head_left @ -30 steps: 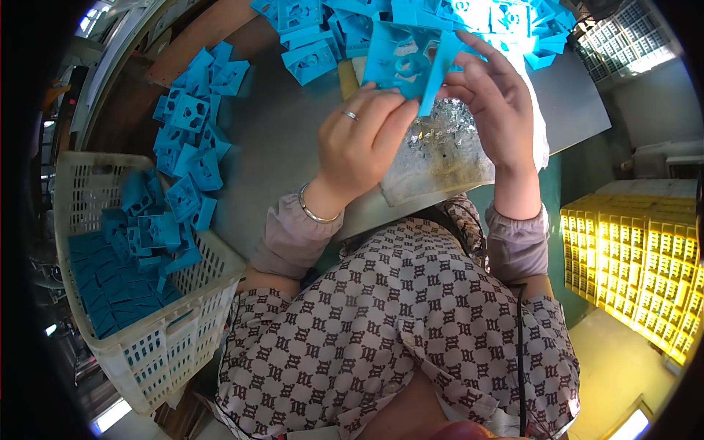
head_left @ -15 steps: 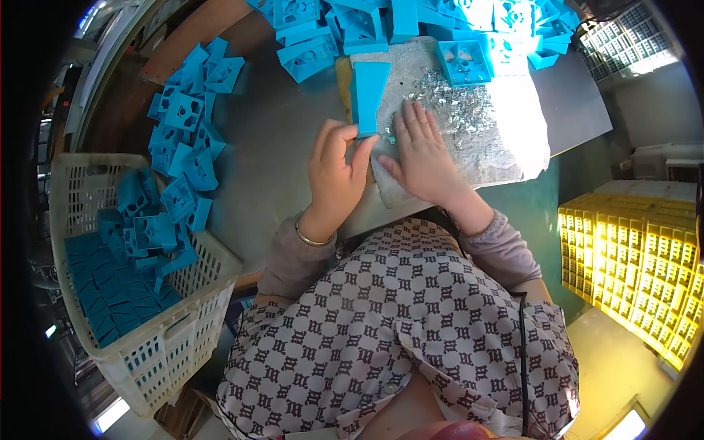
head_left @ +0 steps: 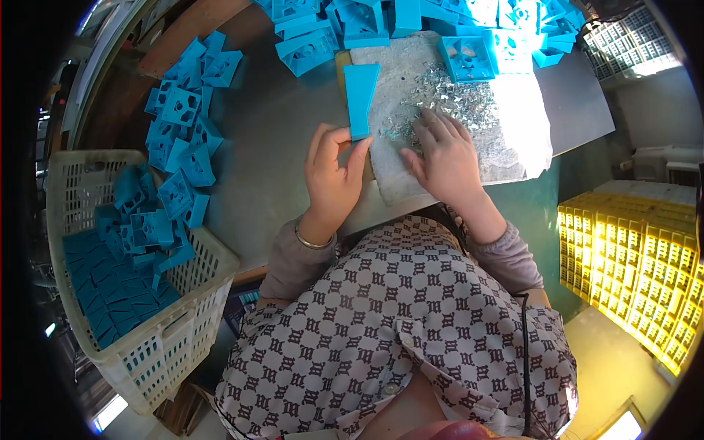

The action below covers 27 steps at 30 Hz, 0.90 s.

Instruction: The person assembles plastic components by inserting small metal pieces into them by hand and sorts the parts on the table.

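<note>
My left hand (head_left: 331, 180) pinches the narrow lower end of a blue plastic part (head_left: 361, 99) between thumb and fingers. The part stands on end at the left edge of a pale cloth (head_left: 396, 172), its wider end pointing away from me. My right hand (head_left: 449, 163) rests palm down on the cloth, fingers stretched forward and slightly bent, thumb apart. Its fingertips are at the near side of a scatter of small shiny metal pieces (head_left: 469, 110). Whatever lies under that palm is hidden.
More blue plastic parts (head_left: 304, 50) are heaped along the back of the table. Others (head_left: 180, 106) lie in a row at the left, running down into a white slatted crate (head_left: 172, 352). Yellow stacked crates (head_left: 627, 264) stand at the right. Strong light washes out the cloth's right side.
My right hand has shifted right across the cloth, its fingers now more bent. My left hand has moved slightly left with the blue part, which now tilts a little differently.
</note>
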{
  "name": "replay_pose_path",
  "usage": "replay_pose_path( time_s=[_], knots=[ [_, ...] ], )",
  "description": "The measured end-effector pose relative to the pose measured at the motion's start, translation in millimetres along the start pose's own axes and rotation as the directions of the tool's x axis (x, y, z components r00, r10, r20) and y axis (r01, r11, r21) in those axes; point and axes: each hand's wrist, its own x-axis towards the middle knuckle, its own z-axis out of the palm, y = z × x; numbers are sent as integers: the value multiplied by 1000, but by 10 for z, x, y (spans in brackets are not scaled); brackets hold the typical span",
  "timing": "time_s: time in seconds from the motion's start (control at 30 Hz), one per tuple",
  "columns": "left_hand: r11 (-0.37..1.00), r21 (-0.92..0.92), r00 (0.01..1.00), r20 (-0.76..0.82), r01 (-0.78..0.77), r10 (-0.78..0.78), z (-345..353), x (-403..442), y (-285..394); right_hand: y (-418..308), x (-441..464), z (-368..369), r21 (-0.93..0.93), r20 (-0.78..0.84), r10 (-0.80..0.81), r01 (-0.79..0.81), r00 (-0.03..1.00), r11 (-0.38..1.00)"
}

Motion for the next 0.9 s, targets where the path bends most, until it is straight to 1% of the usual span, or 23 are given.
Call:
replay_pose_path(
  time_s=[0.1, 0.2, 0.23, 0.43, 0.53, 0.63, 0.73, 0.8, 0.83, 0.9],
  knots=[
    [1000, -10, 1000, -12, 21, -21, -7, -18, -14, 56, 24, -81, 61, -87, 44, -38, 995, 997],
    [999, -19, 999, -19, 28, -28, -5, -32, -21, 299, 82, -47, 88, -112, 157, -148, 981, 985],
    [999, -17, 999, -20, 27, -28, -7, -35, -19, 370, 120, 0, 121, -176, 182, -162, 968, 979],
    [1000, -12, 1000, -20, 24, -24, -27, -48, -19, 525, 209, 31, 237, 5, 237, -232, 971, 944],
    [998, -46, 999, -27, 36, -38, -21, -64, -30, 482, 243, 20, 192, 70, 212, -222, 975, 956],
    [997, -62, 999, -12, 46, -47, -21, -89, -45, 439, 263, 102, 31, -31, 89, -89, 996, 996],
    [997, -65, 999, 27, 49, -47, -37, -107, -55, 374, 282, 97, -124, -21, 4, -6, 1000, 992],
    [995, -84, 998, 27, 56, -53, -19, -113, -52, 389, 287, 119, -172, -13, -68, 64, 998, 983],
    [986, -146, 996, 20, 84, -82, -2, -120, -55, 396, 287, 129, -194, -8, -104, 100, 995, 976],
    [954, -268, 990, 10, 137, -140, 31, -139, -55, 408, 271, 110, -171, -19, -134, 128, 991, 977]
  ],
)
